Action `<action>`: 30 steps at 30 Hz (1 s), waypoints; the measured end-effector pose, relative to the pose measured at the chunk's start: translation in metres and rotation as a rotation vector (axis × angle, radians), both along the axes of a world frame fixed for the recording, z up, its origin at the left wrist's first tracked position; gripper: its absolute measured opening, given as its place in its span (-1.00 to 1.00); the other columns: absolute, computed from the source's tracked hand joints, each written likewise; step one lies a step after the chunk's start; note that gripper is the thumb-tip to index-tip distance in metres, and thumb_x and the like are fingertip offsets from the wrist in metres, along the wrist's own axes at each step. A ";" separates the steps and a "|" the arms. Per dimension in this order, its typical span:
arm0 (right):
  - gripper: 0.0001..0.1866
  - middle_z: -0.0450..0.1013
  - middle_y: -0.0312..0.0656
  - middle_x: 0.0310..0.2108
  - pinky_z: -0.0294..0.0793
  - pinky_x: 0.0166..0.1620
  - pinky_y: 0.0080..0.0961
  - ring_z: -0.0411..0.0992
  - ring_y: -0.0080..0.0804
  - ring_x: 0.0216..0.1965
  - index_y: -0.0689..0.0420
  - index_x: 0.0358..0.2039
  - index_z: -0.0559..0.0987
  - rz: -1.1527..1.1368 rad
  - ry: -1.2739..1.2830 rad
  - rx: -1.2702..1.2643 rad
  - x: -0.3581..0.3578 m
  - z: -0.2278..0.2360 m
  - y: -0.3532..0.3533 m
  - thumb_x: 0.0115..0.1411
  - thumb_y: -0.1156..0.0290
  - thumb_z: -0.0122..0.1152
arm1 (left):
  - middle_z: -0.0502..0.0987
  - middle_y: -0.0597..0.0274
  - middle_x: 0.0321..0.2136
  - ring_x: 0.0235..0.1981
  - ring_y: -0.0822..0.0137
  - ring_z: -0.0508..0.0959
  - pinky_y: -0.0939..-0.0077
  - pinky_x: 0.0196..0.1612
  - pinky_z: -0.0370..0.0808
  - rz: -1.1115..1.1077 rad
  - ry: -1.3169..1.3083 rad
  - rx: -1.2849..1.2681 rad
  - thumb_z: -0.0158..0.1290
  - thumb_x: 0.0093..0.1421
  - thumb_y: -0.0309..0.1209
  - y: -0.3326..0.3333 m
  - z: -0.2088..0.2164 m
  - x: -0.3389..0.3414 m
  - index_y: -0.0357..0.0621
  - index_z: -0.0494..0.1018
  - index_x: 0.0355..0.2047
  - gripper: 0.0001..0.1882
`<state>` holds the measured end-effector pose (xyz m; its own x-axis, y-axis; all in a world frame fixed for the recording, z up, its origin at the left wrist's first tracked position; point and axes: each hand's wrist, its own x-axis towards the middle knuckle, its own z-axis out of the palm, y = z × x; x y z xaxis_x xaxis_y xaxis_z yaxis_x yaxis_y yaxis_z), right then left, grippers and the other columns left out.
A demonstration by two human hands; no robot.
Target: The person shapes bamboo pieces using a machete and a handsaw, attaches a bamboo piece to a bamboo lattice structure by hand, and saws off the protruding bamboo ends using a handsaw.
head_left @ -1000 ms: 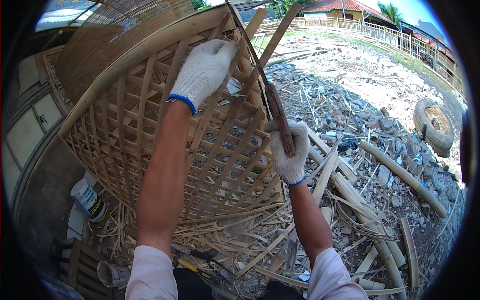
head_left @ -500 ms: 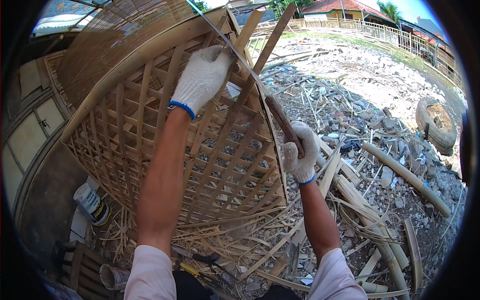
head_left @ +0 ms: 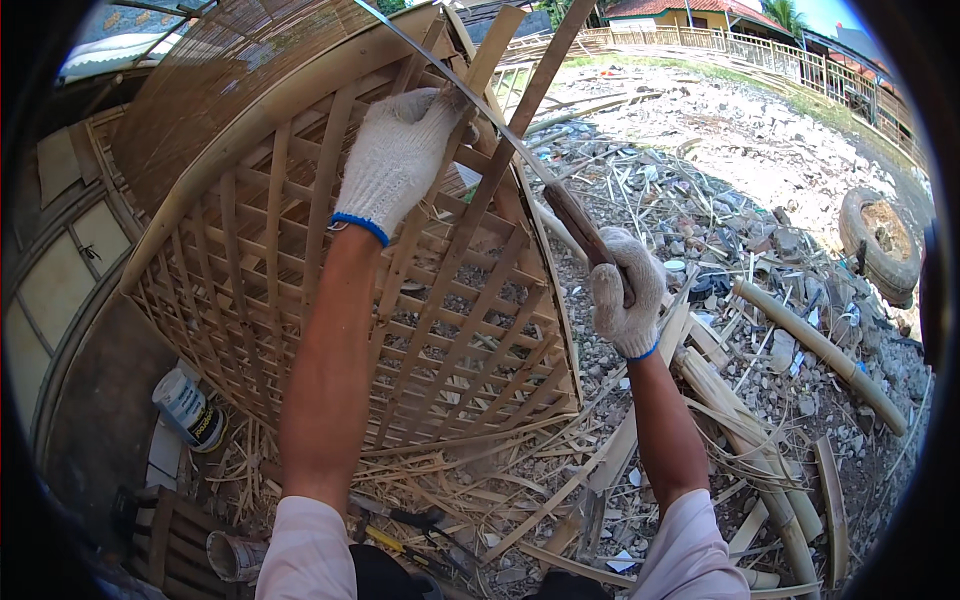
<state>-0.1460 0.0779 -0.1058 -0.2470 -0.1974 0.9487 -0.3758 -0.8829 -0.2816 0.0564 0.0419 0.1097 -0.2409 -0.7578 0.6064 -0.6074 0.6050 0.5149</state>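
Note:
In front of me a lattice panel (head_left: 330, 270) of crossed bamboo slats stands tilted, framed by split bamboo. My left hand (head_left: 400, 145), in a white knitted glove with a blue cuff, is closed around a bamboo slat (head_left: 494, 50) that sticks out past the panel's upper right edge. My gloved right hand (head_left: 630, 290) grips the dark wooden handle of a hand saw (head_left: 578, 222). Its long, thin blade runs up and left across the slat, just beside my left hand. Another slat (head_left: 545, 75) projects to the right of it, close to the blade.
Rubble and bamboo scraps cover the ground at right, with bamboo poles (head_left: 820, 355) and an old tire (head_left: 880, 245). A white bucket (head_left: 187, 410) stands by the wall at left. Below lie tools with yellow-black handles (head_left: 405, 550) and a wooden stool (head_left: 175, 545).
My right hand has drawn the saw down and to the right, so the handle is farther from the panel. My left hand keeps its hold on the slat.

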 end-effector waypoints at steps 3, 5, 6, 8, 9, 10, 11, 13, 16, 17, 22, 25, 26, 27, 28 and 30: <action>-0.81 0.51 0.01 -0.39 0.52 -0.23 -0.30 0.52 -0.03 -0.40 0.26 -0.28 0.59 -0.056 0.018 -0.004 0.010 0.037 -0.002 0.21 0.39 0.32 | 0.66 0.14 -0.43 -0.38 0.37 0.56 0.37 -0.18 0.49 0.037 -0.052 0.035 0.05 0.40 0.04 0.007 0.007 0.006 -0.28 0.63 -0.06 -0.45; -0.81 0.51 0.00 -0.40 0.52 -0.22 -0.28 0.52 -0.04 -0.40 0.27 -0.28 0.59 -0.057 0.006 0.002 0.002 0.024 0.002 0.22 0.39 0.32 | 0.65 0.17 -0.44 -0.40 0.39 0.54 0.38 -0.20 0.49 -0.003 -0.015 -0.002 0.06 0.40 0.02 0.000 0.003 0.004 -0.28 0.64 -0.08 -0.46; -0.82 0.51 -0.01 -0.41 0.52 -0.22 -0.27 0.52 -0.06 -0.40 0.27 -0.29 0.59 -0.042 -0.006 -0.014 -0.001 0.002 0.003 0.24 0.39 0.30 | 0.63 0.20 -0.46 -0.41 0.40 0.53 0.38 -0.22 0.48 -0.032 0.026 -0.051 0.07 0.40 0.00 -0.002 0.003 0.006 -0.28 0.65 -0.09 -0.48; -0.81 0.51 -0.02 -0.42 0.53 -0.22 -0.26 0.53 -0.08 -0.40 0.28 -0.29 0.60 -0.030 -0.021 -0.029 -0.001 -0.015 0.007 0.25 0.39 0.29 | 0.64 0.20 -0.45 -0.41 0.41 0.52 0.39 -0.23 0.48 -0.008 0.018 -0.067 0.07 0.40 -0.01 -0.001 0.000 0.002 -0.28 0.65 -0.10 -0.49; -0.82 0.52 -0.03 -0.42 0.53 -0.22 -0.26 0.52 -0.10 -0.40 0.28 -0.29 0.60 0.004 -0.029 0.012 0.000 -0.019 0.008 0.26 0.39 0.28 | 0.64 0.20 -0.45 -0.41 0.42 0.52 0.41 -0.24 0.48 0.018 0.014 -0.086 0.08 0.41 -0.02 0.001 -0.001 0.001 -0.28 0.66 -0.10 -0.50; -0.82 0.52 -0.04 -0.43 0.53 -0.22 -0.25 0.52 -0.12 -0.40 0.28 -0.30 0.60 0.021 -0.041 0.064 0.000 -0.022 0.013 0.27 0.39 0.27 | 0.64 0.20 -0.45 -0.41 0.42 0.52 0.41 -0.24 0.48 0.000 0.007 -0.076 0.08 0.41 -0.02 -0.001 -0.003 -0.002 -0.28 0.66 -0.10 -0.50; -0.83 0.51 -0.04 -0.43 0.52 -0.24 -0.28 0.50 -0.14 -0.43 0.27 -0.30 0.60 0.002 -0.043 -0.018 0.009 -0.001 0.008 0.26 0.40 0.29 | 0.64 0.20 -0.45 -0.42 0.43 0.51 0.41 -0.25 0.48 0.001 -0.002 -0.067 0.07 0.41 -0.02 0.001 -0.001 0.000 -0.29 0.66 -0.09 -0.50; -0.83 0.52 -0.05 -0.44 0.51 -0.26 -0.31 0.51 -0.17 -0.42 0.26 -0.29 0.60 -0.044 0.000 0.034 0.024 0.045 0.005 0.22 0.41 0.32 | 0.63 0.18 -0.46 -0.41 0.42 0.51 0.41 -0.23 0.47 0.044 -0.004 -0.022 0.07 0.42 -0.02 0.005 0.001 0.003 -0.30 0.64 -0.08 -0.49; -0.83 0.51 -0.05 -0.44 0.51 -0.25 -0.31 0.52 -0.17 -0.42 0.26 -0.30 0.60 -0.049 -0.002 0.001 0.023 0.042 0.005 0.20 0.42 0.33 | 0.60 0.19 -0.49 -0.42 0.39 0.48 0.38 -0.22 0.46 -0.027 0.006 -0.106 0.05 0.42 -0.02 -0.009 -0.001 0.006 -0.30 0.64 -0.08 -0.49; -0.83 0.51 -0.05 -0.44 0.52 -0.25 -0.30 0.52 -0.17 -0.42 0.26 -0.30 0.60 -0.056 0.001 -0.038 0.019 0.022 -0.001 0.20 0.42 0.34 | 0.60 0.19 -0.49 -0.42 0.39 0.48 0.38 -0.22 0.46 -0.024 0.002 -0.113 0.05 0.42 -0.02 -0.011 -0.001 0.005 -0.30 0.64 -0.08 -0.49; -0.81 0.49 -0.06 -0.47 0.50 -0.29 -0.30 0.50 -0.17 -0.46 0.28 -0.31 0.60 -0.062 -0.034 -0.013 0.013 -0.007 0.012 0.22 0.39 0.31 | 0.58 0.21 -0.51 -0.44 0.39 0.47 0.39 -0.24 0.45 -0.004 -0.013 -0.082 0.06 0.41 0.02 -0.010 0.001 0.005 -0.28 0.65 -0.08 -0.47; -0.82 0.48 -0.10 -0.49 0.46 -0.35 -0.35 0.47 -0.22 -0.50 0.27 -0.31 0.62 -0.010 -0.063 0.096 0.032 0.048 0.006 0.24 0.40 0.31 | 0.53 0.26 -0.55 -0.48 0.42 0.45 0.42 -0.30 0.43 0.007 -0.004 -0.064 0.07 0.39 0.05 -0.016 0.001 0.010 -0.28 0.65 -0.07 -0.45; -0.83 0.48 -0.10 -0.49 0.46 -0.36 -0.36 0.48 -0.24 -0.50 0.27 -0.29 0.62 0.008 -0.078 0.130 0.033 0.051 0.003 0.24 0.40 0.31 | 0.53 0.26 -0.55 -0.48 0.42 0.45 0.42 -0.30 0.43 0.006 -0.007 -0.060 0.07 0.39 0.05 -0.015 0.000 0.009 -0.28 0.65 -0.07 -0.45; -0.83 0.48 -0.10 -0.49 0.46 -0.36 -0.36 0.48 -0.24 -0.50 0.27 -0.29 0.62 0.008 -0.080 0.132 0.032 0.040 0.004 0.24 0.40 0.31 | 0.51 0.28 -0.57 -0.50 0.44 0.43 0.43 -0.32 0.42 -0.001 -0.003 -0.064 0.07 0.39 0.06 -0.013 -0.001 0.007 -0.28 0.65 -0.07 -0.44; -0.83 0.48 -0.10 -0.48 0.46 -0.36 -0.36 0.48 -0.26 -0.50 0.28 -0.28 0.62 -0.020 -0.070 0.106 0.026 0.020 0.006 0.24 0.41 0.31 | 0.49 0.30 -0.59 -0.52 0.46 0.42 0.44 -0.35 0.41 -0.015 0.008 -0.074 0.07 0.39 0.06 -0.011 -0.001 0.003 -0.29 0.64 -0.07 -0.43; -0.83 0.49 -0.11 -0.48 0.46 -0.35 -0.37 0.49 -0.28 -0.49 0.28 -0.27 0.62 -0.023 -0.071 0.077 0.025 -0.018 0.005 0.24 0.41 0.30 | 0.49 0.30 -0.59 -0.52 0.47 0.43 0.45 -0.34 0.41 -0.002 -0.014 -0.110 0.07 0.39 0.07 -0.010 -0.004 0.005 -0.28 0.65 -0.06 -0.42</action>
